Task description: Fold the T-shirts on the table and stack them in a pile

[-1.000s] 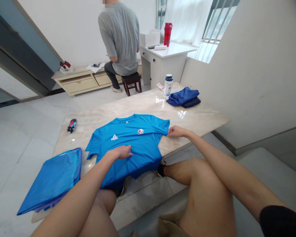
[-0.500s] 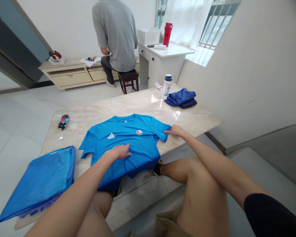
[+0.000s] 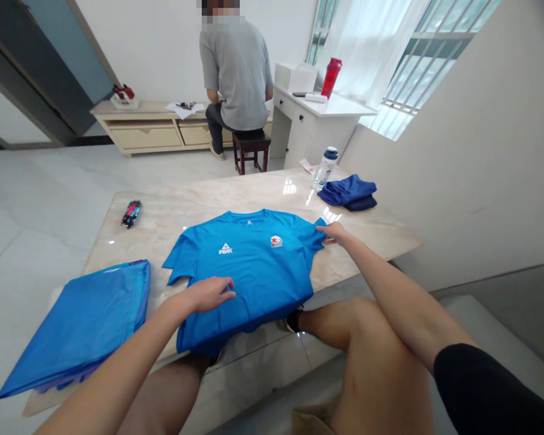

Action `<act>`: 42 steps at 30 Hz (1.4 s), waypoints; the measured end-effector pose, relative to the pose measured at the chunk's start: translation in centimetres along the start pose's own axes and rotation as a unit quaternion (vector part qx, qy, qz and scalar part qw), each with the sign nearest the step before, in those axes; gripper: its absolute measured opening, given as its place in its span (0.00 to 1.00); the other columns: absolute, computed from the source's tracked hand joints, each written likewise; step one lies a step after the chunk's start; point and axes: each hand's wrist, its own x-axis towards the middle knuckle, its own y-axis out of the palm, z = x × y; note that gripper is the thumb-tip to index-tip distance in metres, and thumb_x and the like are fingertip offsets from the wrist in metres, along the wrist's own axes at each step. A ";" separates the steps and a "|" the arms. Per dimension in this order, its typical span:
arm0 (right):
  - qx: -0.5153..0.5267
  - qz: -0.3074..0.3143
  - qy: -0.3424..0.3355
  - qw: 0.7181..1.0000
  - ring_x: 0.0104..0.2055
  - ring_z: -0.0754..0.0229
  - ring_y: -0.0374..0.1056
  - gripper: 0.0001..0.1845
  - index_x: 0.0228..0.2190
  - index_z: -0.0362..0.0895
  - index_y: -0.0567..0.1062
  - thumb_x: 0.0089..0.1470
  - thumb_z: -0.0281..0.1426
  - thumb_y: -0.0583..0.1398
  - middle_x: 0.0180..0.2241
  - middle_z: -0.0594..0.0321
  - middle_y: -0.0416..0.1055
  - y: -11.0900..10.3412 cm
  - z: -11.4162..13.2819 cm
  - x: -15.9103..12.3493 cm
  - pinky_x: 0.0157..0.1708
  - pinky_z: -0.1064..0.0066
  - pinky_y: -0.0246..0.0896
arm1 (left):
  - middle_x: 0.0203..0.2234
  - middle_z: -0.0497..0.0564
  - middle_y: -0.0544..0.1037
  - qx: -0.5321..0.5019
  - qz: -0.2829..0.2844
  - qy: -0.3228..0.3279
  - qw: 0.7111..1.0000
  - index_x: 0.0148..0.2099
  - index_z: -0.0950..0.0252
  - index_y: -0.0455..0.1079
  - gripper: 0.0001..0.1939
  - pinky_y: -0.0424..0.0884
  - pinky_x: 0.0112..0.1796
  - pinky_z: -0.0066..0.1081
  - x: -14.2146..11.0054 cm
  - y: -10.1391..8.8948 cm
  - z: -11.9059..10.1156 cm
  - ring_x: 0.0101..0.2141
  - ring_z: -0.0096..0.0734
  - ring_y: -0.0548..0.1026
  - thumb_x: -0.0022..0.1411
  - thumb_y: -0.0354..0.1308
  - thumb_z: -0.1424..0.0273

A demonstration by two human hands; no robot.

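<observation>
Left grip [image 3: 208,294] flat on blue T-shirt [image 3: 249,272]; right grip [image 3: 333,232] at sleeve edge [image 3: 318,237].

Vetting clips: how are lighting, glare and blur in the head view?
Head view: curtained window blown out by daylight; glare patches on the marble tabletop; wide-angle stretch on the left forearm near the frame edge; blue T-shirt logo stays sharp, no obvious motion blur.

The one camera sits on the person's head, facing forward and tilted down, close above their own left hand [image 3: 208,294], right hand [image 3: 333,232] and bare knee [image 3: 358,326]. Its wide view spans the marble desk [image 3: 236,196] and reaches across the room to a seated person [image 3: 236,78] and a barred window [image 3: 439,54].
</observation>
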 end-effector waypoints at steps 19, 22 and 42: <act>-0.164 0.133 -0.208 0.955 0.38 0.56 0.75 0.22 0.33 0.44 0.80 0.48 0.47 0.77 0.32 0.64 0.80 -2.6 -3.5 -3.0 0.38 0.71 0.70 | 0.47 0.59 0.85 0.012 0.017 -0.025 0.999 0.53 0.61 0.74 0.21 0.72 0.44 0.38 0.6 0.2 0.9 0.47 0.49 0.82 0.71 0.51 0.53; -0.195 0.141 -0.225 0.944 0.40 0.56 0.75 0.17 0.31 0.45 0.80 0.51 0.43 0.75 0.34 0.63 0.80 -1.6 -3.2 -3.0 0.39 0.71 0.68 | 0.46 0.59 0.84 0.025 0.016 -0.032 0.999 0.50 0.61 0.72 0.19 0.72 0.43 0.38 1.1 0.1 0.7 0.46 0.48 0.81 0.71 0.51 0.54; -0.303 -0.030 -0.082 0.949 0.58 0.36 0.75 0.29 0.34 0.44 0.82 0.58 0.59 0.67 0.46 0.43 0.81 -0.6 -4.3 -1.2 0.50 0.60 0.70 | 0.38 0.53 0.82 0.075 0.060 -0.079 0.992 0.40 0.58 0.64 0.12 0.69 0.38 0.36 3.9 -0.2 0.6 0.41 0.47 0.80 0.61 0.62 0.58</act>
